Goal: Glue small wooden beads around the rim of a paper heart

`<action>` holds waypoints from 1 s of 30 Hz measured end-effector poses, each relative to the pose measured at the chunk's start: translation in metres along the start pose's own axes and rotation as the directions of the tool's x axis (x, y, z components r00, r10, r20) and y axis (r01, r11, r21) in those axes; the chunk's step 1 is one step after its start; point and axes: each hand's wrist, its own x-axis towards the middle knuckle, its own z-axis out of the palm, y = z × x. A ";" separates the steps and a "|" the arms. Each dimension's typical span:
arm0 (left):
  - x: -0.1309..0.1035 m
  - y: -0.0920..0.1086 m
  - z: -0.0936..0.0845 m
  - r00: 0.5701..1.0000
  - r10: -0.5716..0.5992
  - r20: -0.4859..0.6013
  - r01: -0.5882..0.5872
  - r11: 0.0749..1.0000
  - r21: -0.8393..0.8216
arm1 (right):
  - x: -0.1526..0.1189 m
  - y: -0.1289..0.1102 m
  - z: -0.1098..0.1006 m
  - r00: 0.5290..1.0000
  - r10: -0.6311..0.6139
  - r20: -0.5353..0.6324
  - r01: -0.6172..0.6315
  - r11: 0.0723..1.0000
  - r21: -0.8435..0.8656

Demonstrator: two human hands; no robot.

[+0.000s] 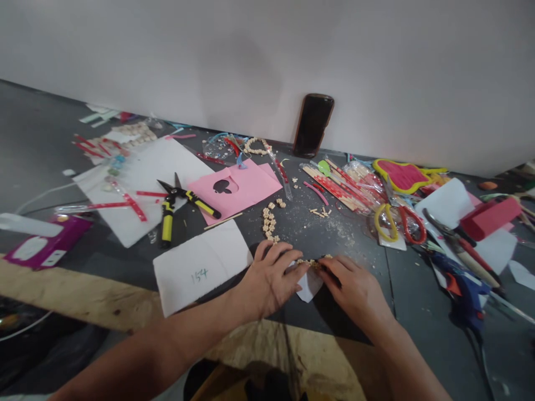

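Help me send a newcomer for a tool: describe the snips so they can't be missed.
On the dark table, find the white card marked 154. Just beyond it, the snips lie open, one handle resting over the pink card. Dark pointed blades and two yellow-and-black handles set them apart from the scissors farther right, with one yellow and one red loop.

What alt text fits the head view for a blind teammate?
Left hand and right hand handle a curved row of small beige pieces on a dark table. Open yellow-handled cutters lie to the left; a phone leans against the wall.
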 end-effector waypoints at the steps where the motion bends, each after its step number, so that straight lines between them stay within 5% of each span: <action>1: 0.000 0.000 0.000 1.000 -0.002 0.006 0.001 1.000 0.004 | 0.000 -0.001 0.000 1.000 0.004 0.004 -0.004 1.000 -0.003; 16: 0.002 0.000 -0.004 1.000 -0.003 0.019 0.003 1.000 -0.004 | -0.004 0.017 -0.013 0.991 0.103 -0.088 -0.091 0.988 0.127; 30: 0.001 0.001 -0.004 1.000 0.009 -0.019 -0.008 1.000 0.013 | 0.001 0.016 -0.006 0.990 0.071 -0.118 -0.054 0.988 0.142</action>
